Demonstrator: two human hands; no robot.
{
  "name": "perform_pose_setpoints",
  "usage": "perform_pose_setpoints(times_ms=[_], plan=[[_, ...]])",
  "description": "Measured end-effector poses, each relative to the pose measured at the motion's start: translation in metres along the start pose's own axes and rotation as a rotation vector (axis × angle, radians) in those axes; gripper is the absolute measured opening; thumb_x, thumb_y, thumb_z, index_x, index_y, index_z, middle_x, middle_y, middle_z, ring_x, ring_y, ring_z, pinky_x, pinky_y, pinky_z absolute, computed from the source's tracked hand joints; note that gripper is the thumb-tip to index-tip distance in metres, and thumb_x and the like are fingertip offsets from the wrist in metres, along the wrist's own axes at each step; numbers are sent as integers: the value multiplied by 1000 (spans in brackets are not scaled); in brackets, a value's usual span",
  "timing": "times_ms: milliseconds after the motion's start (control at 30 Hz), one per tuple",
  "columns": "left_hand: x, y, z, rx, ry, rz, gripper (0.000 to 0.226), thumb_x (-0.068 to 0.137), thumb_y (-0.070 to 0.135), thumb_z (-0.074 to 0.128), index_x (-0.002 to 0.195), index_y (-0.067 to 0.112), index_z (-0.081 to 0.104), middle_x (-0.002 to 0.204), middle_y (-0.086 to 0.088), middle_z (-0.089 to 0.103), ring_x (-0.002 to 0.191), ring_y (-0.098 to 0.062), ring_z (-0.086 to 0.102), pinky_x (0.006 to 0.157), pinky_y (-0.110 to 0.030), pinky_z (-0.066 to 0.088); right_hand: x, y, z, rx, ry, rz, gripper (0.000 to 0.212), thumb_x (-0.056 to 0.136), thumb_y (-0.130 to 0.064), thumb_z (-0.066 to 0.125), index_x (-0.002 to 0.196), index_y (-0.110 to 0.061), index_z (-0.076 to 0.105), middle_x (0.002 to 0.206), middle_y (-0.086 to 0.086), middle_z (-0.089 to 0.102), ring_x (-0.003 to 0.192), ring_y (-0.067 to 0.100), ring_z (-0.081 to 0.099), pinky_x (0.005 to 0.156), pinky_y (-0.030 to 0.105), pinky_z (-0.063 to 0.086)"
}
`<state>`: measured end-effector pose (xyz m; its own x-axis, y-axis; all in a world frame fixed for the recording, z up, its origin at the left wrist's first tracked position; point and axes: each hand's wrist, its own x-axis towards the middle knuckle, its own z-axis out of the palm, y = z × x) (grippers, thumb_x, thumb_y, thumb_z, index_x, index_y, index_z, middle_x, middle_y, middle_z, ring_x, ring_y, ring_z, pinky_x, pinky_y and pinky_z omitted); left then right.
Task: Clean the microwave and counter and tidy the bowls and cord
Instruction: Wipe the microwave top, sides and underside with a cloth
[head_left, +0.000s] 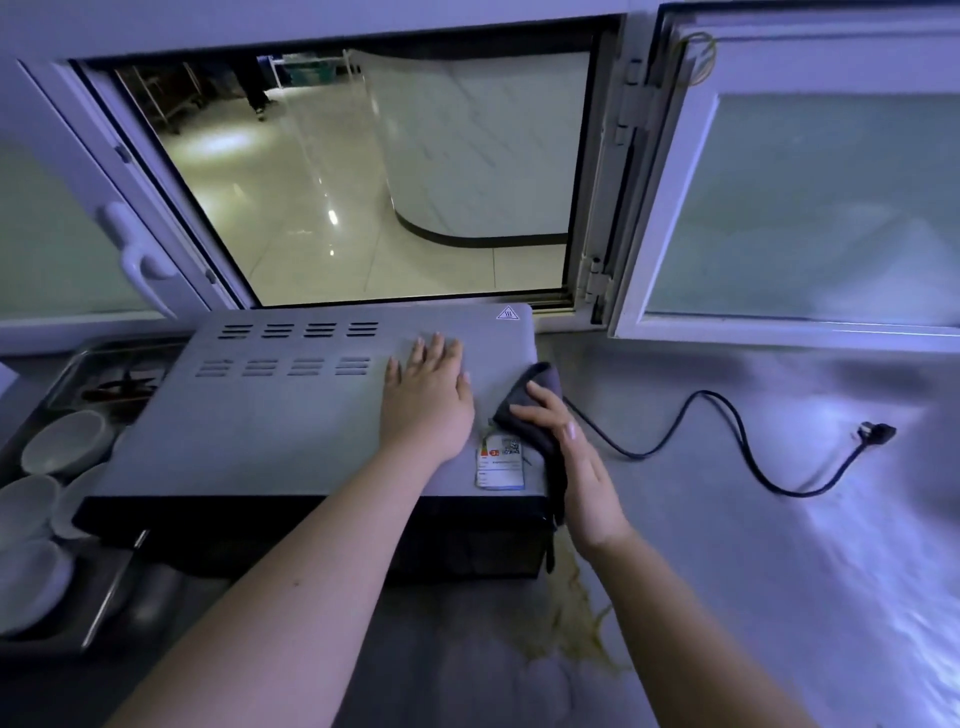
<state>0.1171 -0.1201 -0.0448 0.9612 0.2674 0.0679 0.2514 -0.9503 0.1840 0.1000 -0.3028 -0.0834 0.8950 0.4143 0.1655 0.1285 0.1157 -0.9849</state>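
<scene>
One grey microwave (291, 426) sits on the desk (779, 545), centre-left of the frame. The left hand (426, 405) lies flat on its top, fingers straight, holding nothing. The right hand (582, 467) holds one dark cloth (544, 375) against the microwave's right edge. One black cord (727, 415) snakes across the desk at right, its plug lying loose. At lower left, four white bowls (67, 441) show in a metal tray (104, 597). A yellowish spill (571, 629) stains the desk below the right hand.
</scene>
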Motion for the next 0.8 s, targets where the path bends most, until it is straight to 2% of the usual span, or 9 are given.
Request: perform_pose_setpoints(times_ms=[200,300,367,500,567,633,667,733,800], plan=[[-1,0,-2,-15,-4,-4,52,103,31,21,153,21,15,162,-1,7,149,-20,3,121,-44,2,-39,10,10,73,86,7,53,101,-52,23,122,-26,64,150,-9,40,144,11,26,117,37,16],[-1,-1,-2,-21,-10,8,52,103,32,21,153,20,16,162,-2,7,149,-21,2,121,-44,1,-4,11,7,-3,110,49,44,106,-36,17,130,-41,54,154,-15,31,143,-4,17,119,30,12],[-1,0,-3,-22,-27,7,52,103,33,21,153,21,17,162,-3,6,149,-21,2,120,-45,0,24,8,3,-63,109,91,42,106,-35,17,134,-41,48,154,-17,28,141,-11,12,119,27,11],[-2,2,-5,-33,-59,52,52,103,35,22,153,22,18,162,-1,6,149,-17,-2,119,-45,-4,54,-8,1,-126,65,125,52,102,-51,18,141,-31,45,138,-40,26,138,-16,9,119,26,8],[-2,4,-6,-47,-56,123,50,104,34,24,153,23,21,162,2,9,149,-15,0,119,-44,-4,49,-15,4,-128,47,90,48,105,-43,20,142,-26,44,143,-35,25,137,-16,17,115,15,15],[-3,4,-6,-63,-62,171,49,104,31,26,152,23,24,162,3,11,149,-15,3,120,-42,-2,32,-18,7,-67,33,70,44,104,-41,24,140,-26,45,154,-18,24,136,-10,30,105,6,24],[-3,4,-6,-64,-70,184,49,104,30,27,152,22,24,161,3,12,149,-15,4,120,-41,-1,20,-16,7,-51,29,56,43,102,-42,26,138,-33,47,156,-13,25,137,-3,33,107,10,25],[-2,4,-8,-49,-87,196,49,104,28,28,152,22,22,161,2,12,149,-15,5,120,-40,1,-1,-13,8,-98,22,21,37,101,-45,26,129,-51,50,152,-15,34,141,2,29,119,31,17],[0,5,-10,-66,-93,192,49,104,26,31,152,20,26,161,0,15,149,-16,8,120,-38,3,-13,-13,9,-130,30,-25,37,102,-37,27,119,-51,56,140,-29,45,138,-12,21,121,34,5]])
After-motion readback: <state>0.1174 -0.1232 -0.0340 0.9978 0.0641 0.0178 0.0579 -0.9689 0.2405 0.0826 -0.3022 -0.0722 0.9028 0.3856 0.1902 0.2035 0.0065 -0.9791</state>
